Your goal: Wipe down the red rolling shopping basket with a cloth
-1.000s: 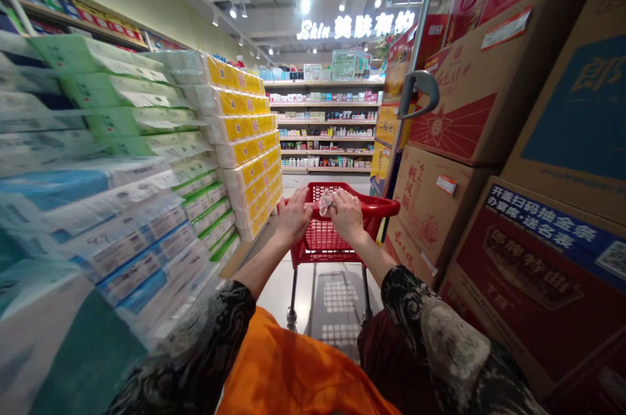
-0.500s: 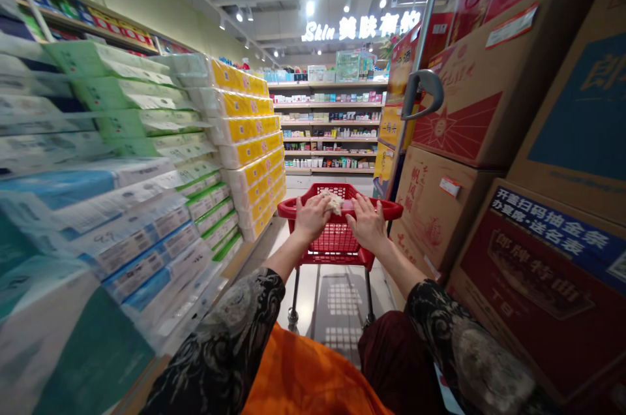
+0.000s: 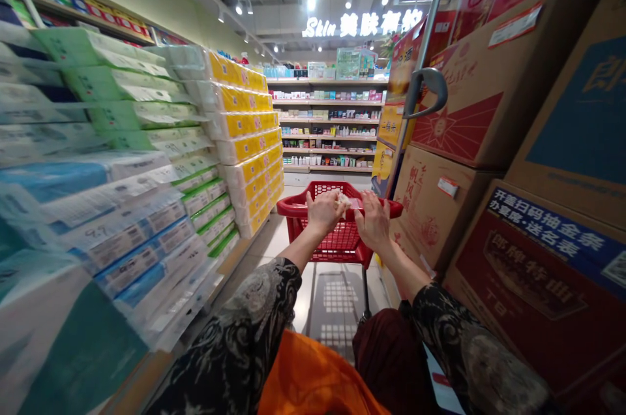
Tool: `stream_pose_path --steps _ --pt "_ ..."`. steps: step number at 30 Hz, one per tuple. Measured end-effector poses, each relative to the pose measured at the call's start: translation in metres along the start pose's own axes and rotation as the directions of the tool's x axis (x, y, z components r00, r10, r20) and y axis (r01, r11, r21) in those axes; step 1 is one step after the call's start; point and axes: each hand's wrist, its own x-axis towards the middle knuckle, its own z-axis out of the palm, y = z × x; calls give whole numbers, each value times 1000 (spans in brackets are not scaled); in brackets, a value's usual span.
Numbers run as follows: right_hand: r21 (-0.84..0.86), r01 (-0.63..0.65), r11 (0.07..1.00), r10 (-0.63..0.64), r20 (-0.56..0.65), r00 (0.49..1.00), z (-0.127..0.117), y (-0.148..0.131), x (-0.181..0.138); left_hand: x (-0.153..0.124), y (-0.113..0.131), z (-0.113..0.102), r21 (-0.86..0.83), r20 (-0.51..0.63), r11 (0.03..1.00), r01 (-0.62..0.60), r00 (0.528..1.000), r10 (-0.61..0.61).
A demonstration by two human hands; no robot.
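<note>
A red plastic shopping cart (image 3: 337, 250) is straight in front of me, its mesh basket seen from behind the handle. My left hand (image 3: 323, 213) is at the left part of the handle, fingers bent around a crumpled off-white cloth (image 3: 344, 200). My right hand (image 3: 373, 222) lies over the right part of the red handle (image 3: 395, 207), fingers across the top and thumb on the near side. What is inside the basket is mostly hidden by the hands and handle.
Tissue packs in green (image 3: 110, 85), yellow (image 3: 247, 154) and blue wrapping (image 3: 141, 239) are stacked on the left. Cardboard cartons (image 3: 430, 199) line the right, beside a metal pole with a grey handle (image 3: 430, 92). Shelves of small products (image 3: 327, 121) stand across the aisle's end.
My left hand has shifted slightly right and curled more around the cloth. The right hand stays on the handle, its fingers bent more. The stacks at the sides have shifted slightly outward.
</note>
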Motion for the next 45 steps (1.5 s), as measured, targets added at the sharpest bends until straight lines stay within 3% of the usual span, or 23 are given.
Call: stream_pose_path --steps 6,8,12,14,16,20,22,24,30,32,34,39,41,43,45 --pt "-58 -88 994 92 64 994 6 6 -3 -9 -43 -14 45 24 999 31 999 -32" --pt "-53 -65 996 70 94 993 8 3 -6 -7 -36 -13 53 47 999 12 999 -15" --pt "-50 -5 999 10 105 994 10 -4 -9 0 -3 2 30 45 987 -160 986 159" --pt "-59 -14 998 20 100 995 9 -3 -7 0 0 6 34 23 975 -218 976 217" --pt "-74 -30 997 38 100 994 6 1 -4 -2 -15 4 39 -3 975 -217 976 218" --pt "-91 -60 994 68 90 994 2 14 0 -9 -70 -12 99 -53 994 -55 997 60" --pt "-91 -74 993 82 91 993 2 18 -1 -10 -81 -16 131 -64 991 -25 997 34" --pt "-83 -77 994 85 97 992 2 18 -3 -8 -71 -12 124 -61 991 -59 996 67" --pt "-82 -55 995 58 35 998 -4 23 -7 9 24 25 76 35 934 -348 937 346" --pt "-94 -53 994 55 17 998 -6 28 -8 13 37 32 71 50 924 -376 926 373" --pt "-102 -61 993 63 11 998 -8 34 -8 11 26 31 59 31 931 -361 933 360" --pt "-106 -123 987 127 28 992 -4 43 -12 -9 -58 5 53 -89 986 -157 983 161" --pt "-93 -152 984 155 26 988 -3 44 -12 -12 -78 -4 71 -94 994 -80 992 86" --pt "-75 -164 984 165 14 986 -1 43 -12 -10 -74 -6 72 -68 995 -71 995 76" --pt "-68 -134 989 135 11 991 0 41 -11 -3 -48 2 55 -23 990 -130 991 131"
